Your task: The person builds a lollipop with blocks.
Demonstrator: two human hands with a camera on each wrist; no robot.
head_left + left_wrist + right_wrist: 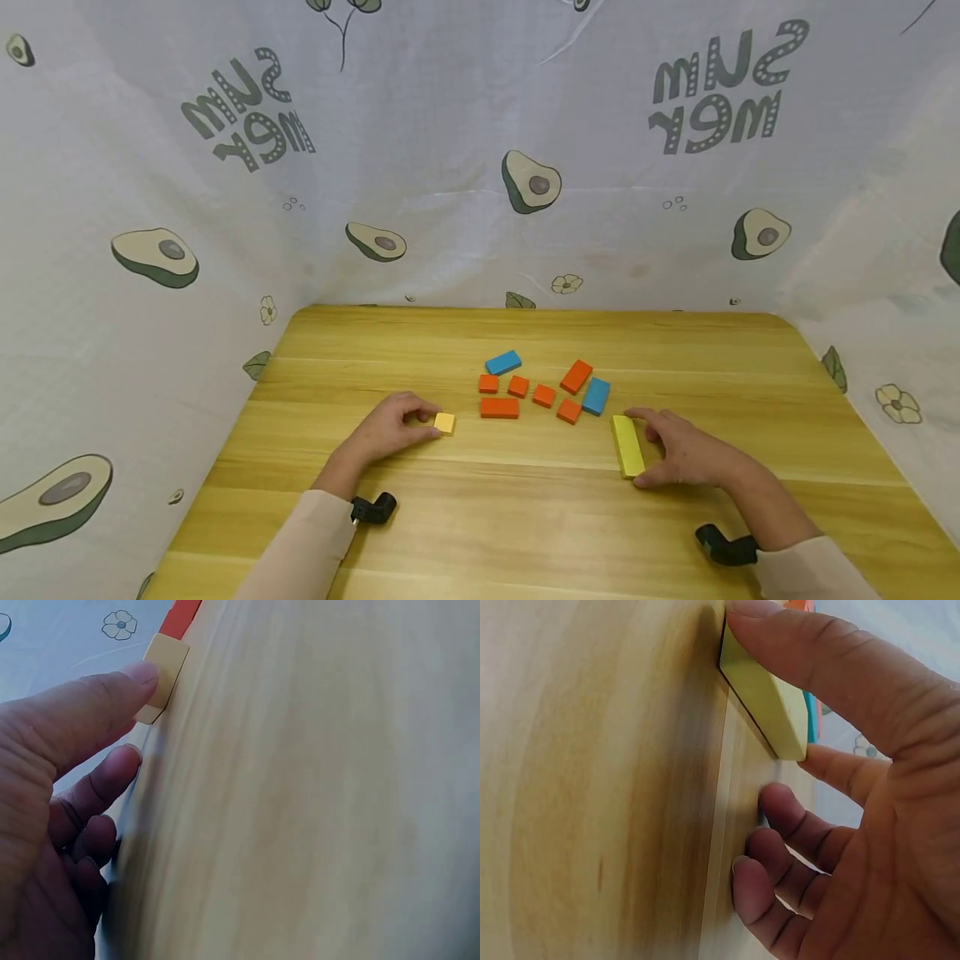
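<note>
At the left of the block group, my left hand pinches a small light-orange square block between thumb and index finger. The left wrist view shows the thumb pressed to the side of that block, close over the wood, the other fingers loosely bent. On the right, my right hand spans a long yellow rectangular block, its thumb at the near end and index finger at the far end. In the right wrist view this yellow block lies along the table surface, the remaining fingers curled beside it.
Between the hands lie several small red-orange square blocks, two red-orange rectangular ones and two blue rectangular ones. All lie flat on the wooden table. A printed cloth hangs behind and at both sides.
</note>
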